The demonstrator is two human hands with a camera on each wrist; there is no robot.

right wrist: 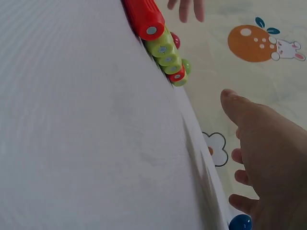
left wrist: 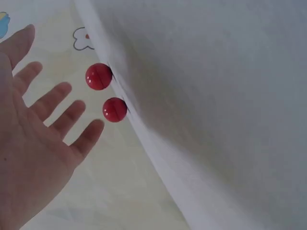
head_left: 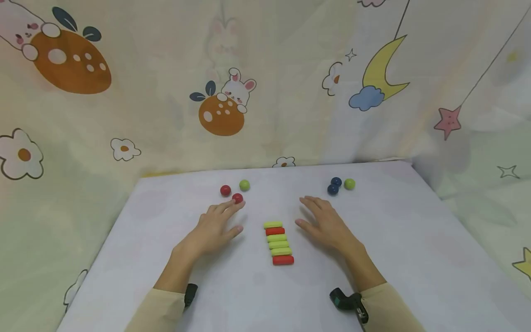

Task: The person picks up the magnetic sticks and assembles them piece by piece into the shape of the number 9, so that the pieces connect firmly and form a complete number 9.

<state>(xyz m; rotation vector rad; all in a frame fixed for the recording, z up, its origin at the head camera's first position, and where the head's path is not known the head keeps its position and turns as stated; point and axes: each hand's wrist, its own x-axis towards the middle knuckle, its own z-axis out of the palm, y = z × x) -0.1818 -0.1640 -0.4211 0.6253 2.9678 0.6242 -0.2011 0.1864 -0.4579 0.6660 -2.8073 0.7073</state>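
Observation:
Short rods lie side by side in a column between the two hands: several yellow-green rods (head_left: 279,244) and two red rods (head_left: 283,260). In the right wrist view, the end of a red rod (right wrist: 146,21) shows a grey disc. My left hand (head_left: 213,230) hovers left of the column, fingers spread, holding nothing. Its fingertips overlap the nearer red ball (head_left: 238,198) in the head view; the left wrist view shows a gap between fingers and both red balls (left wrist: 99,76). My right hand (head_left: 329,227) is held right of the column, fingers extended, with nothing in it.
Another red ball (head_left: 225,190) and a green ball (head_left: 244,185) sit at the back left of the white table (head_left: 373,230). Two dark blue balls (head_left: 333,189) and a green ball (head_left: 350,184) are grouped back right. A patterned curtain (head_left: 166,92) hangs behind.

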